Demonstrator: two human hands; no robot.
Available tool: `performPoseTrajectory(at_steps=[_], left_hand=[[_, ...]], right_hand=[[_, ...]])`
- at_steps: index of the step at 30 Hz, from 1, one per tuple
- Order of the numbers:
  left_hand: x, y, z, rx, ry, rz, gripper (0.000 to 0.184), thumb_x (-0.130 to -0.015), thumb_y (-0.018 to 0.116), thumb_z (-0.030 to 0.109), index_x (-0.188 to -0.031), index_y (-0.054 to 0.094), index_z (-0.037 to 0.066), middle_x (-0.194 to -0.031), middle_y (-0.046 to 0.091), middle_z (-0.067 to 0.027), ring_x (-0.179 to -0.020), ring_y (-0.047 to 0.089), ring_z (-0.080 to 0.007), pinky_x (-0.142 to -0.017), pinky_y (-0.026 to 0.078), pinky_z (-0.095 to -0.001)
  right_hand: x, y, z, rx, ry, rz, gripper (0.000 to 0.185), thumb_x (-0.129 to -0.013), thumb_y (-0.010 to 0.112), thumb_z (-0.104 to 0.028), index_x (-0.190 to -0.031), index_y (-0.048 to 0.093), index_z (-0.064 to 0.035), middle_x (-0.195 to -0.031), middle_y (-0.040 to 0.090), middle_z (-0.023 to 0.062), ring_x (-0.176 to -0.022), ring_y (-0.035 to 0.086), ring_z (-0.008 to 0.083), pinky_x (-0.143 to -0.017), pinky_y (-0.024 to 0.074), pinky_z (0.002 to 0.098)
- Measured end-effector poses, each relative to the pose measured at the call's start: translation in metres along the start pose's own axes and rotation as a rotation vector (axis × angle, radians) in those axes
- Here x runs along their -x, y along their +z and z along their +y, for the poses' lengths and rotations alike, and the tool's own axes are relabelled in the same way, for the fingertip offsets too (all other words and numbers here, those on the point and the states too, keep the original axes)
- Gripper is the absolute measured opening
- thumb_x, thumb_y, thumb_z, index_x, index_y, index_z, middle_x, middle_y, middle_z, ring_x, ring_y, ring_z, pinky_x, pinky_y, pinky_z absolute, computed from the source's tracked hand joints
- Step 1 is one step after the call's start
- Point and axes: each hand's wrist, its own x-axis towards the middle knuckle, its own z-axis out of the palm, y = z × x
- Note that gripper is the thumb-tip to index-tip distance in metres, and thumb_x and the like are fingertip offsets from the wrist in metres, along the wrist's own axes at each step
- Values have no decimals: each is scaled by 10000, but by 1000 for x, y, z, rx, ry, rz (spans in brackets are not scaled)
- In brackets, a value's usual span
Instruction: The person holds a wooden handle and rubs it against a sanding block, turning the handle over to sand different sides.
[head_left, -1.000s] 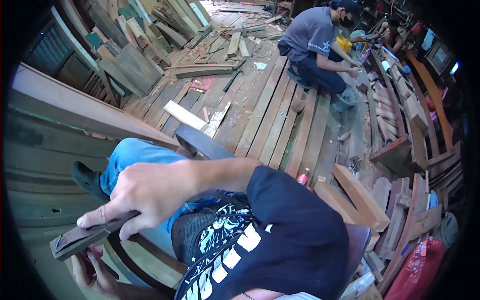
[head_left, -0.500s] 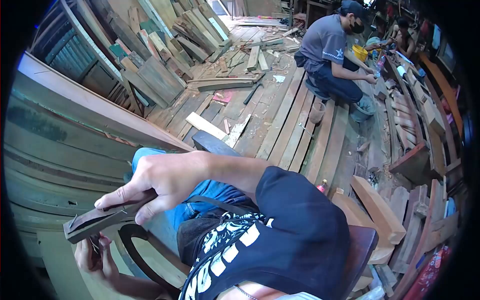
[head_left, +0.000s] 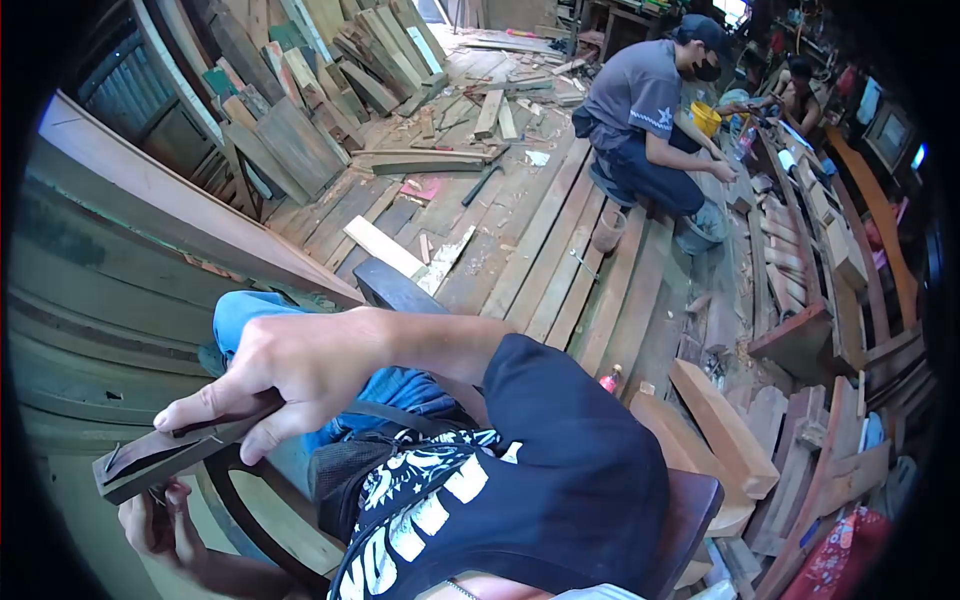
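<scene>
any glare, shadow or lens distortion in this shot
Head view: heavy fisheye bending with black corners; far floor washed out by light; blue-white glare spot near the right edge; left hand partly shadowed beneath the wooden piece, its grip unclear

Dark brown bar, red cloth — floral

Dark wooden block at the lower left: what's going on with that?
Someone in a workshop strewn with timber is handling it. The right hand grips the dark wooden block from above, thumb on the near side. The left hand is raised under its far end, though whether it bears any weight is hard to see. Farther off, a co-worker crouches on the plank floor beside a bucket.
</scene>
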Motion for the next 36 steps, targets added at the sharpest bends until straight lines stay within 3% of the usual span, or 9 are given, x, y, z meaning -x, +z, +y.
performPoseTrajectory(at_steps=[4, 6, 11, 18, 23, 26, 31, 33, 36], left_hand=[[3, -4, -4, -39, -5, -23, 426, -902, 643, -36, -1320, 563, -11, -1063, 608, -173, -811, 609, -199, -677, 517, -291], [0, -2, -3, -89, 34, -37, 449, -896, 643, -49, -1333, 552, 0, -1092, 604, -186, -824, 614, -208, -685, 524, -300], [-2, -19, -7, -77, 70, -163, 540, -882, 636, -90, -1389, 500, 38, -1187, 574, -215, -878, 622, -233, -714, 544, -327], [5, -22, -18, -16, 129, -11, 520, -906, 595, -90, -1397, 498, 48, -1085, 607, -207, -814, 599, -211, -695, 517, -299], [-8, -19, -11, -87, 36, -152, 347, -959, 559, 10, -1300, 528, -48, -1127, 628, -197, -770, 546, -139, -645, 457, -256], [-10, -28, -12, -210, -33, -229, 521, -922, 567, -73, -1418, 474, 58, -1030, 615, -185, -757, 548, -173, -645, 472, -275], [-15, -20, -10, -161, -50, -220, 516, -904, 555, -101, -1402, 483, 15, -1071, 622, -174, -779, 548, -161, -667, 460, -260], [-13, -20, -10, -204, -11, -242, 532, -893, 561, -124, -1399, 479, 13, -1081, 625, -189, -830, 579, -194, -693, 467, -268], [-8, -13, -9, -235, 41, -215, 533, -883, 574, -136, -1386, 479, 13, -1093, 625, -200, -869, 601, -219, -711, 480, -282]], right_hand=[[-2, 1, 0, 39, -37, 22, 701, -822, 778, -187, -1453, 474, -148, -564, 511, 24, -478, 471, 199, -515, 370, 333], [-3, 0, 0, 70, 110, -34, 643, -811, 773, -228, -1404, 535, -161, -640, 653, 40, -587, 613, 244, -598, 465, 339], [-7, 1, -3, 131, 110, -31, 634, -806, 775, -245, -1394, 547, -180, -651, 657, 36, -592, 612, 254, -603, 468, 352], [-18, -1, -7, 182, 92, -9, 604, -801, 767, -301, -1363, 577, -187, -814, 737, 58, -677, 664, 280, -630, 500, 372], [-17, -6, -8, 263, 178, -29, 588, -785, 772, -309, -1340, 600, -213, -836, 739, 62, -719, 672, 297, -662, 510, 385], [-18, -7, -2, 255, 69, 25, 589, -807, 756, -280, -1363, 576, -214, -728, 693, 72, -618, 621, 302, -572, 464, 388], [-16, -7, -1, 283, 113, 18, 596, -810, 753, -275, -1374, 566, -221, -706, 686, 67, -600, 613, 296, -561, 452, 391], [-14, -8, -3, 306, 241, -57, 591, -804, 760, -306, -1363, 577, -244, -864, 744, 60, -725, 674, 295, -682, 520, 393], [-10, -6, -3, 268, 257, -54, 595, -806, 763, -294, -1368, 572, -257, -855, 744, 59, -712, 674, 288, -679, 525, 384]])
